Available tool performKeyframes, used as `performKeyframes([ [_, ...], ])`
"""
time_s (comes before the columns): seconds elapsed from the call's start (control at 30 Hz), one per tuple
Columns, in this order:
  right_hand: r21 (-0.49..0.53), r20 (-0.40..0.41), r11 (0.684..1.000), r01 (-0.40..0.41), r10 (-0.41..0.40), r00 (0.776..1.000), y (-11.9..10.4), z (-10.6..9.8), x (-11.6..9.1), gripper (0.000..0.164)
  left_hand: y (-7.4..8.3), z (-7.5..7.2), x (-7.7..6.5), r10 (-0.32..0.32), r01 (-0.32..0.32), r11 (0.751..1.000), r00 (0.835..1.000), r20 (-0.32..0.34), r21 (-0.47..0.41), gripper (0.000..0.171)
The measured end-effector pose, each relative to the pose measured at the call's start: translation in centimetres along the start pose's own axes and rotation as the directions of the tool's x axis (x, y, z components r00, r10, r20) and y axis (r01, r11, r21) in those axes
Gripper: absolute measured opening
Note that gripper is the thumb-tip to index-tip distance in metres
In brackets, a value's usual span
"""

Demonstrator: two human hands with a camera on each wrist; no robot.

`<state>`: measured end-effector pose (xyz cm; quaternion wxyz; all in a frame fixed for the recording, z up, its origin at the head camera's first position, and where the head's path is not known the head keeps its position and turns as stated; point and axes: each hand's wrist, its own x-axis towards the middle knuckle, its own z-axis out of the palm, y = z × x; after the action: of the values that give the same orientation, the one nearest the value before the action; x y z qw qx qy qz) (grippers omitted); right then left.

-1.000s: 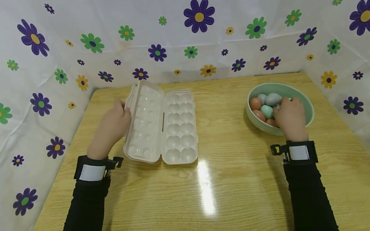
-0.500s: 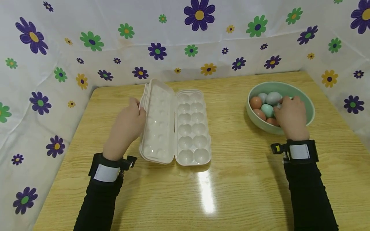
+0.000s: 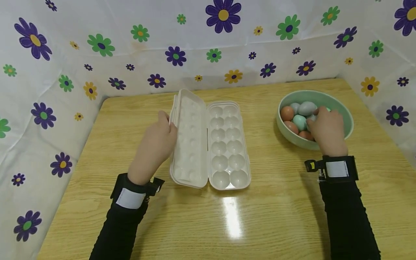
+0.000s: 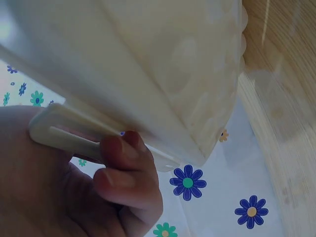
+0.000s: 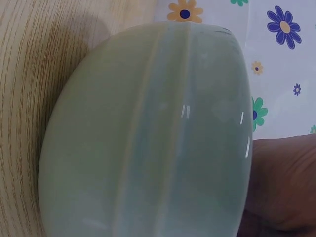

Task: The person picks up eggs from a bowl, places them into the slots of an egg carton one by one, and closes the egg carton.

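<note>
My left hand [image 3: 158, 148] grips the handle [image 4: 74, 133] on the lid edge of a white plastic egg carton [image 3: 208, 177], its fingertips curled round the strip in the left wrist view. The carton stands open, the lid [image 3: 191, 144] tilted up on the left and the tray of egg cups [image 3: 227, 144] lying on the right with nothing in it. My right hand [image 3: 328, 131] reaches into a pale green bowl [image 3: 292, 139], fingers bent down among the eggs. Its fingertips are hidden, and I cannot tell whether they hold an egg. In the right wrist view the bowl's wall covers them.
Several eggs lie in the bowl, among them a brown egg [image 3: 287, 113], a grey egg [image 3: 307, 108] and a turquoise egg [image 3: 299, 122]. Both stand on a wooden table [image 3: 276, 209]. Behind and at the sides hangs a flower-print cloth [image 3: 195, 36].
The left hand has drawn the egg carton to the right across the table, nearer the bowl, with the lid still raised. The right hand has stayed in the bowl.
</note>
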<state>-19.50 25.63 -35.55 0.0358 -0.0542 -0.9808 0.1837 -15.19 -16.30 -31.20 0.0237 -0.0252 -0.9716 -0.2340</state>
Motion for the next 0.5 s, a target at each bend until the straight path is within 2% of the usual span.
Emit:
performKeyframes([
  [0.5,0.034,-0.02,0.999,-0.005,0.005,1.0,0.21,-0.3,-0.24,0.042,0.79,-0.02,-0.37,0.013,-0.013,1.0,1.0,0.007,-0.001,0.033],
])
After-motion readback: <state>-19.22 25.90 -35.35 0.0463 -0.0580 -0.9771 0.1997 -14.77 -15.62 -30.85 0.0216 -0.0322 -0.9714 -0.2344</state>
